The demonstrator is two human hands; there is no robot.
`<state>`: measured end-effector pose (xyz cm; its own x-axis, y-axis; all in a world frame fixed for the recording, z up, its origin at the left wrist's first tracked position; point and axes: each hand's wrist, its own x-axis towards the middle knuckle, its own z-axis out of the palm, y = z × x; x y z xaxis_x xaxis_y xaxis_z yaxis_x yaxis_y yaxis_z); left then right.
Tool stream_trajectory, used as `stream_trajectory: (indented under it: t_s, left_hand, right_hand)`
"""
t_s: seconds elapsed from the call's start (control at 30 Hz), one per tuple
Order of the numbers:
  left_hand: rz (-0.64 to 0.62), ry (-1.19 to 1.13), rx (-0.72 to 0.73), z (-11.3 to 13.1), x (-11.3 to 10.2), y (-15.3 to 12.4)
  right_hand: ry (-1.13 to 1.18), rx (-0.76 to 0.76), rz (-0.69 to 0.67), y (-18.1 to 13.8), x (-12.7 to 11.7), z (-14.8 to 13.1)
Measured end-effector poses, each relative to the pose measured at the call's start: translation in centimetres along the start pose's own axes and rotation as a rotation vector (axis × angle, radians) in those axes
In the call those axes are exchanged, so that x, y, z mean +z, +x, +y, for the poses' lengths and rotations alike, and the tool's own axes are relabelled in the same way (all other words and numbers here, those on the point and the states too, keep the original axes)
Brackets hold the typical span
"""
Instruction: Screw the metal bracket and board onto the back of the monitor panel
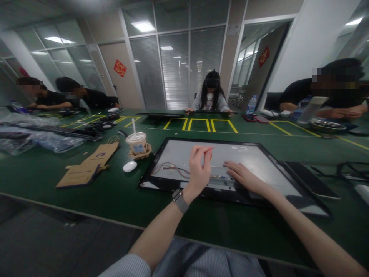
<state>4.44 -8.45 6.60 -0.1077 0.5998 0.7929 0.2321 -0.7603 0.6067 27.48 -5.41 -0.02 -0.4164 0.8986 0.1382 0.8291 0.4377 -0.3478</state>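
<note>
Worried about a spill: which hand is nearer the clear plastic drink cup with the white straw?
Left. The left hand is raised right of the clear plastic drink cup; the right hand lies flat on the grey metal panel, farther right.

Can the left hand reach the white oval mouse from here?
Probably yes: nothing stands between the left hand and the white oval mouse, though the hand already pinches a small orange item.
</note>
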Motion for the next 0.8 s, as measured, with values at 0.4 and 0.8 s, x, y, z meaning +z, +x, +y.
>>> stream_trajectory:
  t_s: [0.4,0.8]
  left_hand:
    - [0.043,-0.007,0.036,-0.02,-0.02,0.24]
    - [0.045,-0.012,0.043,0.08,-0.07,0.11]
  right_hand:
    - [-0.005,-0.004,0.001,0.05,0.26,0.36]
    - [-0.007,-0.004,-0.009,-0.06,-0.01,0.08]
